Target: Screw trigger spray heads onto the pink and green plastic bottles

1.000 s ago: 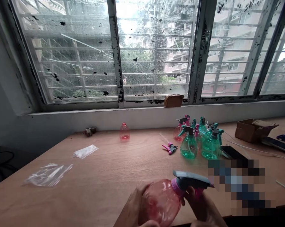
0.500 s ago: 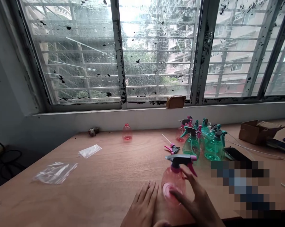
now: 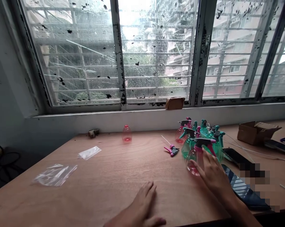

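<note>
My right hand (image 3: 212,171) is wrapped round a pink spray bottle (image 3: 193,162) with a black and pink trigger head. The bottle stands upright, or nearly so, in front of the green spray bottles (image 3: 187,148) and partly covers them. Whether its base touches the table cannot be made out. My left hand (image 3: 143,203) lies on the table with its fingers stretched out, holding nothing. A loose pink and black spray head (image 3: 173,150) with a thin tube lies left of the bottle group. Farther back on the left stands a pink bottle (image 3: 127,135) without a head.
Two clear plastic bags (image 3: 56,174) lie on the left of the wooden table (image 3: 109,183). Right of the bottles are a phone (image 3: 235,156), a larger dark flat device (image 3: 245,189), a cable and an open cardboard box (image 3: 257,132). A window runs behind the table.
My right hand has carried the pink spray bottle away from me and to the right, up to the green bottles. My left hand stays on the table, its thumb now spread out.
</note>
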